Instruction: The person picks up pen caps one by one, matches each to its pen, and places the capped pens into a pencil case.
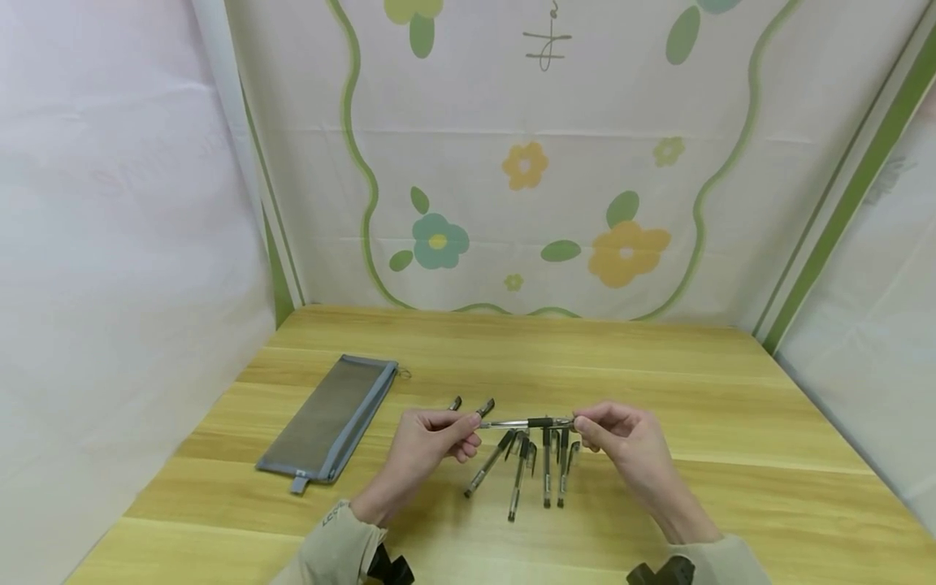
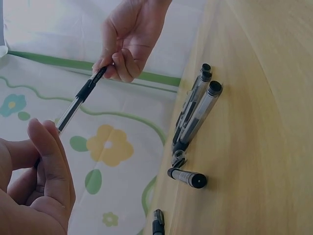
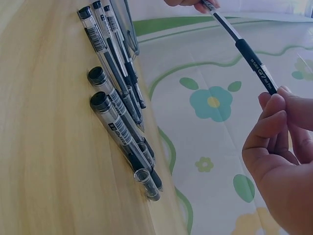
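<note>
A clear gel pen with a black grip (image 1: 539, 422) is held level between the two hands, above the table. My left hand (image 1: 439, 435) pinches its rear end between thumb and fingers. At the tip end, the thumb and fingers of my right hand (image 1: 621, 435) pinch the pen, as the right wrist view also shows, with white lettering on the dark part (image 3: 257, 67). Below, several similar pens (image 1: 547, 467) lie in a loose fan on the table, clear caps (image 3: 146, 183) beside their front ends. Black pen ends (image 1: 486, 406) show just behind my left hand.
A grey mesh zip pouch (image 1: 322, 414) with blue-grey edging lies flat on the left side of the wooden table (image 1: 731, 504). A pale cloth with printed flowers (image 1: 526, 219) hangs behind the table, and white cloth panels stand at both sides.
</note>
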Demonstrator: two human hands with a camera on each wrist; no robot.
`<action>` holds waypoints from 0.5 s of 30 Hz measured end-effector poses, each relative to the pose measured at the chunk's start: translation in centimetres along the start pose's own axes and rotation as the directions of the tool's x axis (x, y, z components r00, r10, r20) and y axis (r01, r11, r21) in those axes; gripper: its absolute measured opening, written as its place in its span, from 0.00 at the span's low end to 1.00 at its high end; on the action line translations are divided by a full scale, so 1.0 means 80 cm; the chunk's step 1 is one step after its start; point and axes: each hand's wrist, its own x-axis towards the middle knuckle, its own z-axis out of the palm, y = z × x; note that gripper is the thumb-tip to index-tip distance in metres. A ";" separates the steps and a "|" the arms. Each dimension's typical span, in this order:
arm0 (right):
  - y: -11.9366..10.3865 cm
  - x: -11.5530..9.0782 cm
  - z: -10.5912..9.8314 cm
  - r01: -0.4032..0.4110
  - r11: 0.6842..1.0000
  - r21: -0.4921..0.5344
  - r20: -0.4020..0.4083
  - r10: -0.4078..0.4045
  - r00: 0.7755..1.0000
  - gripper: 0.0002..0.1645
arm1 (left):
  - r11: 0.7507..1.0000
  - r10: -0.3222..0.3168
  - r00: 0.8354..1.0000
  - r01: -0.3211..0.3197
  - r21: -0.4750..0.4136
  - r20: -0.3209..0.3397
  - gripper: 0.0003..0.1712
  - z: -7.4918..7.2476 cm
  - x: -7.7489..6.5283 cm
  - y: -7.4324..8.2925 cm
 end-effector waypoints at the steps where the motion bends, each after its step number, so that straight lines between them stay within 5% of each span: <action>1: 0.000 0.000 0.000 -0.001 1.000 0.001 0.001 0.001 1.000 0.15 | 1.000 0.002 1.000 -0.002 -0.002 0.000 0.16 0.000 0.000 0.000; 15: -0.002 0.000 0.001 0.016 0.999 0.048 -0.001 -0.016 1.000 0.14 | 1.000 0.008 1.000 -0.008 -0.008 -0.002 0.18 0.001 -0.001 0.003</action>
